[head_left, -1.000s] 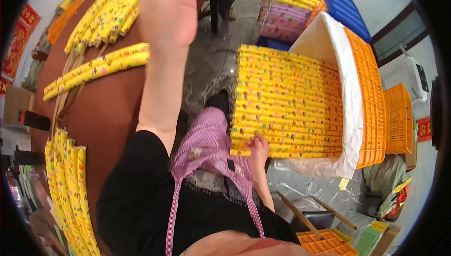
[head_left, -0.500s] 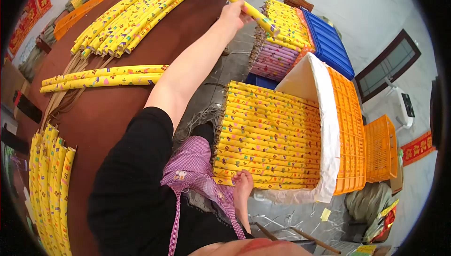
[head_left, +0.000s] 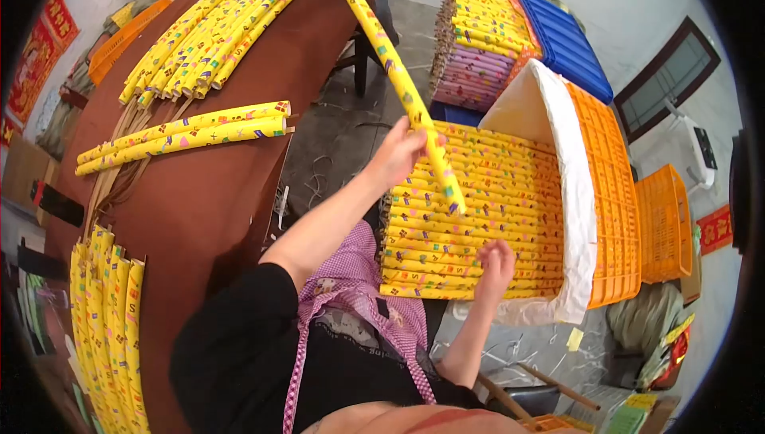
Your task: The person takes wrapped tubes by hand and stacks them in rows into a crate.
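Note:
My left hand is closed around the lower part of a long yellow patterned tube. That tube slants from the table's far edge down over the crate, its near end hanging above rows of similar yellow tubes. Loosely curled, my right hand is over the near rows, its fingers a little apart and nothing visible in them. The rows lie in an orange crate with a white liner. On the brown table, two yellow tubes lie side by side.
A bundle of yellow tubes lies at the table's far side, another at the near left. Part of another person's hand shows at the top edge. A blue crate with stacked tubes stands behind; an orange basket is at right.
My left hand first reached far forward, then took hold of a tube and has drawn it back over the crate. My right hand has moved right, over the rows.

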`<action>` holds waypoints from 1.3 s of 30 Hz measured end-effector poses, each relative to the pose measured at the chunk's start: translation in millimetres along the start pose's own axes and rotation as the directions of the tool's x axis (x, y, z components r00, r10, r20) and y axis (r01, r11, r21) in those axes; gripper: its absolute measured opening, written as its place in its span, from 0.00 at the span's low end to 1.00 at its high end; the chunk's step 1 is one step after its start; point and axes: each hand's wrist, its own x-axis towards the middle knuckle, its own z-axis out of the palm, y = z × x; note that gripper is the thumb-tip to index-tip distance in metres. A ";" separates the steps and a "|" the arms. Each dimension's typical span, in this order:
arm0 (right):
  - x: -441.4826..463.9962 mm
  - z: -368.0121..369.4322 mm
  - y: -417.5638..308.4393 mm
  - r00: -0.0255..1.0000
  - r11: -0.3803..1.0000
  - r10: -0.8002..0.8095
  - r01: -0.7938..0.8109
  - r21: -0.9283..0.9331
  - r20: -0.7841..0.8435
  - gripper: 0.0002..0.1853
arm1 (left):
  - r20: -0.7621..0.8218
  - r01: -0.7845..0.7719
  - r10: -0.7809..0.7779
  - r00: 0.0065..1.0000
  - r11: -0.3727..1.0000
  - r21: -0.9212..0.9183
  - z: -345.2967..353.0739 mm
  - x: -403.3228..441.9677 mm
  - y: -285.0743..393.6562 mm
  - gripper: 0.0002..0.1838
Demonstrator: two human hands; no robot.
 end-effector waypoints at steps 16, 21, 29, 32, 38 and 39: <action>-41.9 58.5 20.4 0.762 0.959 0.261 -0.274 -0.071 0.593 0.24 | 0.181 0.295 -0.324 0.929 0.941 0.167 3.2 -101.3 -43.1 0.23; -59.3 56.9 33.9 0.889 0.981 0.192 -0.162 -0.108 0.416 0.19 | 0.138 0.269 -0.316 0.939 0.921 0.281 -10.4 -93.2 -50.1 0.16; -69.2 34.3 58.3 0.941 0.857 -0.097 0.245 -0.454 0.325 0.20 | -0.064 0.203 -0.193 0.979 0.934 0.293 -6.9 -66.5 -30.4 0.11; -76.6 23.9 60.5 0.935 0.929 0.080 0.056 -0.365 0.345 0.19 | -0.076 0.206 -0.194 0.978 0.953 0.220 -14.5 -57.5 -22.7 0.11; -69.2 11.9 50.1 0.731 0.913 0.368 -0.402 -0.074 0.575 0.16 | -0.102 0.197 -0.183 0.978 0.968 0.154 -13.8 -58.0 -26.3 0.12; -69.5 11.8 49.5 0.714 0.906 0.377 -0.417 -0.073 0.590 0.16 | -0.054 0.199 -0.194 0.980 0.971 0.131 -13.0 -58.1 -26.1 0.14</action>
